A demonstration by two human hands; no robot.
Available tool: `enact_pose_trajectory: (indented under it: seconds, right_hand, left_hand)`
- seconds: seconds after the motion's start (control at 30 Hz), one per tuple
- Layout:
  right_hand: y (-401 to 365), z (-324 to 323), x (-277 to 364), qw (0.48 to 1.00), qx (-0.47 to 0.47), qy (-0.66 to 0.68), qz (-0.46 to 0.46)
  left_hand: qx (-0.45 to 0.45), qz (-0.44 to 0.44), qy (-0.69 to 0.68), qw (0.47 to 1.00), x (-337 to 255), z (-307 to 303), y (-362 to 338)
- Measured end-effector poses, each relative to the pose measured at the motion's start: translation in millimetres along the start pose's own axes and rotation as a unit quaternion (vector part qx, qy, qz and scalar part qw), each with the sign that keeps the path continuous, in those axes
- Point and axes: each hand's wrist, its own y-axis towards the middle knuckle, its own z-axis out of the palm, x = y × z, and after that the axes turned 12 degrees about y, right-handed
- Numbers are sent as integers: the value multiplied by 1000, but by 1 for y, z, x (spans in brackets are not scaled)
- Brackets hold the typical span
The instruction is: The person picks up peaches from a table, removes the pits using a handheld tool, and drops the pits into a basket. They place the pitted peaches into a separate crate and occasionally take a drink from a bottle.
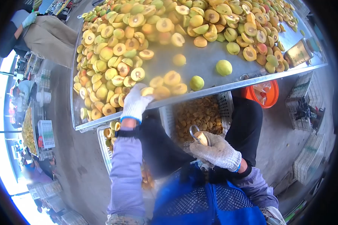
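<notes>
My left hand (136, 101), in a white knit glove, reaches over the near rim of a metal table (210, 56). Its fingers are partly spread beside peach halves (168, 84), some smeared by motion; it does not appear closed around any. My right hand (218, 152), in a soiled knit glove, is closed around the short wooden handle of a looped pitting tool (199, 137) above my lap. The curved metal loop points up and left. Two whole-looking peaches (224, 67) sit near the table's front edge.
A heap of peach halves (112, 52) covers the table's left and far side. Below is a white crate (167, 120) of brown pieces. An orange bucket (272, 95) stands under the right edge, with crates (308, 157) beyond. Another person's trousers (50, 37) show at left.
</notes>
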Motion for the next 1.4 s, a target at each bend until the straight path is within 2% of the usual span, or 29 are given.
enact_pose_trajectory:
  seconds: [0.07, 0.1, 0.13, 0.2, 0.3, 0.4, 0.43, 0.5, 0.57, 0.63, 0.73, 0.87, 0.93, 0.97, 1.03, 1.1, 1.17, 1.2, 1.23, 1.33, 1.4]
  right_hand:
    - [-2, 10, 6, 1000, 0, 1, -31]
    - [-2, 14, 7, 999, -8, -12, -52]
    - [0, 18, 8, 997, -14, -26, -74]
    - [3, 22, 10, 990, -29, -83, -108]
    - [3, 23, 11, 972, -58, -184, -136]
    - [1, 24, 11, 960, -77, -219, -158]
    - [-1, 25, 12, 957, -81, -224, -164]
    - [-6, 26, 11, 952, -90, -239, -170]
    - [-9, 26, 10, 946, -103, -256, -171]
    - [-13, 24, 4, 938, -114, -275, -179]
    - [-18, 22, -2, 948, -107, -258, -154]
    - [-18, 12, -10, 977, -30, -142, -154]
    - [-25, 14, 2, 994, -8, -83, -75]
    - [-28, 15, 7, 998, 3, -53, -34]
    - [-29, 9, 7, 996, 80, 25, -22]
    - [-30, -3, 6, 985, 143, 88, 26]
    - [-34, -4, 10, 976, 146, 150, 62]
    - [-36, -3, 11, 969, 147, 182, 82]
    - [-33, -7, 3, 966, 146, 198, 82]
    - [-33, -11, 0, 968, 162, 175, 74]
    - [-33, -14, -2, 956, 196, 202, 87]
  left_hand:
    - [-58, -24, -243, 968, -17, -4, -24]
    - [3, -29, -438, 898, -30, -11, -41]
    - [26, 15, -547, 836, -46, -15, -60]
    - [75, 48, -618, 781, -66, -15, -86]
    - [70, 7, -695, 716, -92, -3, -112]
    - [67, -16, -708, 702, -118, -7, -138]
    - [19, 15, -640, 768, -119, 0, -140]
    - [-18, 102, -512, 853, -115, 2, -143]
    - [-36, 124, -496, 859, -119, 5, -148]
    - [-35, 79, -599, 796, -129, 10, -157]
    - [-64, 82, -556, 825, -140, 5, -174]
    - [-101, 178, -423, 883, -137, 4, -172]
    - [-95, 255, -313, 910, -132, -7, -163]
    - [-95, 246, -319, 910, -136, -11, -162]
    - [-96, 228, -331, 911, -146, -19, -161]
    - [-159, 336, -180, 911, -140, -18, -152]
    - [-90, 306, -204, 926, -142, -24, -151]
    - [15, 216, -300, 929, -151, -36, -156]
    - [119, 119, -388, 906, -156, -42, -158]
    - [-11, 285, -290, 913, -155, -38, -154]
    - [-34, 320, -246, 914, -156, -39, -153]
